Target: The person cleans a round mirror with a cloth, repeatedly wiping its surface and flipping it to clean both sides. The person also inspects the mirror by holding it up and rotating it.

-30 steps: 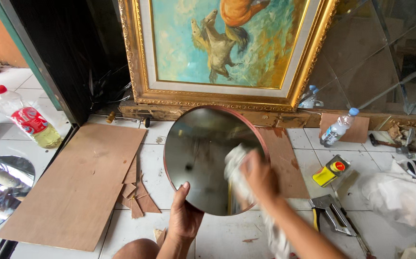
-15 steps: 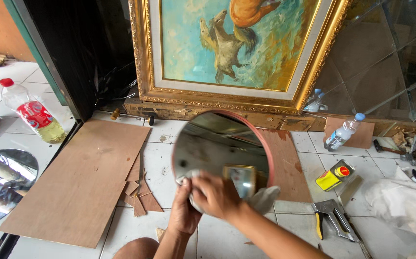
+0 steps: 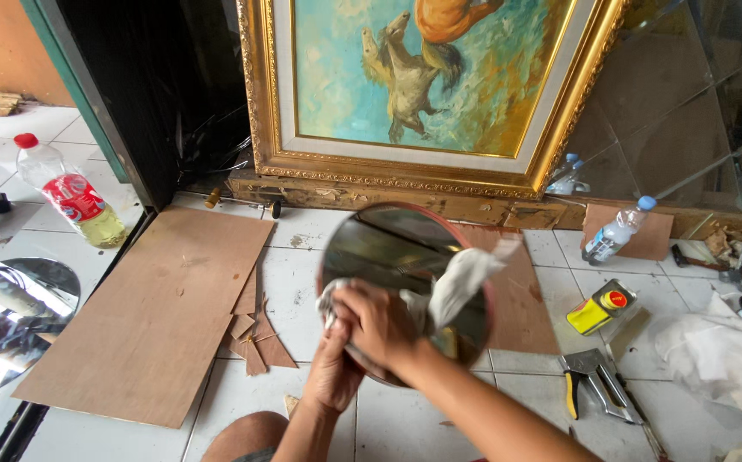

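Where things lie around my two hands

The round mirror (image 3: pixel 396 257) stands on the tiled floor (image 3: pixel 302 248) right before me; my left hand (image 3: pixel 334 376) is at its lower left edge, my right hand (image 3: pixel 377 321) on its face with the cloth (image 3: pixel 461 278). Behind it the framed painting (image 3: pixel 422 94) leans. Left of it lie the board scraps (image 3: pixel 255 329), then the large board (image 3: pixel 157 312), then another mirror (image 3: pixel 7 321), with a bottle (image 3: pixel 71 192) behind. Right lie the small can (image 3: pixel 602 310), pliers (image 3: pixel 589 381) and a water bottle (image 3: pixel 614 231).
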